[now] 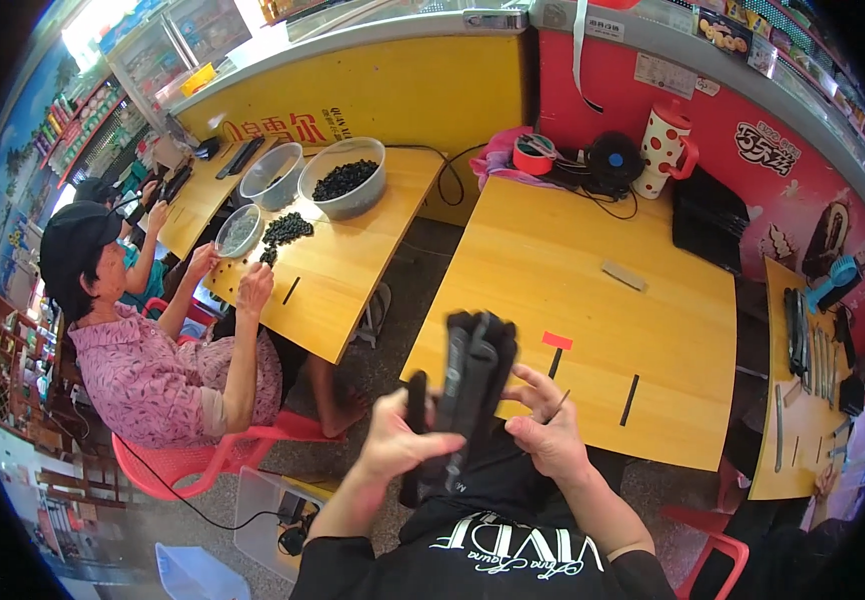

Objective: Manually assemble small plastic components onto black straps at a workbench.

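- The left hand [398,440] is closed around the lower part of a bundle of black strips [468,385], thumb across the front, holding it upright just above the person's lap.
- The right hand [545,425] rests against the bundle's right side with fingers spread and partly curled; it steadies more than grips, and a thin dark stick seems to lie between its fingers.
- The bundle stands at the near edge of the wooden table [593,300], between both hands, its top fanned slightly.
- By the look of it, the step in hand is gathering and squaring the strips into one stack; the next move calls for a firm left hold while the right evens the ends.
- On the table lie a red tag [557,340] and loose black strips [630,400].
- The bundle is blurred, so the strip count and material are unclear, and its lower end is lost against the dark shirt.
- At a second table a seated person [143,340] sorts black pieces [287,229] beside bowls [343,178].
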Motion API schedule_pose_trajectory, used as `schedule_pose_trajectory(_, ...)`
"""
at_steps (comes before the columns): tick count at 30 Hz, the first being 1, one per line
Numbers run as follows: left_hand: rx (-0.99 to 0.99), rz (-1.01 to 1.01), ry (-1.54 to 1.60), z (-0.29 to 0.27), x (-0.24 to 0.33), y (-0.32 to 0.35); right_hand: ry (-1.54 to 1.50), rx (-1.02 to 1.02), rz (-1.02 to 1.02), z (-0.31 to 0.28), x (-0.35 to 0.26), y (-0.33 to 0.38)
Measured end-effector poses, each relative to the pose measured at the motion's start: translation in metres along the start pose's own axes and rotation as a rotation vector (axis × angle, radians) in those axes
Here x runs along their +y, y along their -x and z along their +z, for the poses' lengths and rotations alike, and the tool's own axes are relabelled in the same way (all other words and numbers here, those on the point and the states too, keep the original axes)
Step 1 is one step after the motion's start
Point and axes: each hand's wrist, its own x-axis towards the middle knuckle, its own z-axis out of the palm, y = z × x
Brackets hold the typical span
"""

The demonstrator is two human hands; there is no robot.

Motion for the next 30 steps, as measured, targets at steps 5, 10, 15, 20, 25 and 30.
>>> schedule_pose_trajectory(5,0.166,-0.104,-0.313,-0.065,0.021,-0.085,0.137,0.026,0.275,-0.054,0.005,0.031)
schedule_pose_trajectory(10,0.351,-0.068,-1.185,-0.127,-0.011,-0.187,0.496,0.075,0.361,-0.080,0.037,0.071)
schedule_pose_trajectory(15,0.534,-0.064,-1.640,-0.136,-0.076,-0.256,0.713,0.178,0.374,-0.105,0.067,0.089)
schedule_pose_trajectory(20,0.538,-0.102,-1.658,-0.138,-0.088,-0.278,0.695,0.207,0.369,-0.104,0.065,0.087)
schedule_pose_trajectory(25,0.428,-0.278,-1.385,-0.143,-0.062,-0.277,0.763,0.237,0.367,-0.099,0.058,0.084)
schedule_pose_trajectory(30,0.428,-0.326,-1.315,-0.173,-0.069,-0.274,0.786,0.197,0.337,-0.099,0.059,0.087)
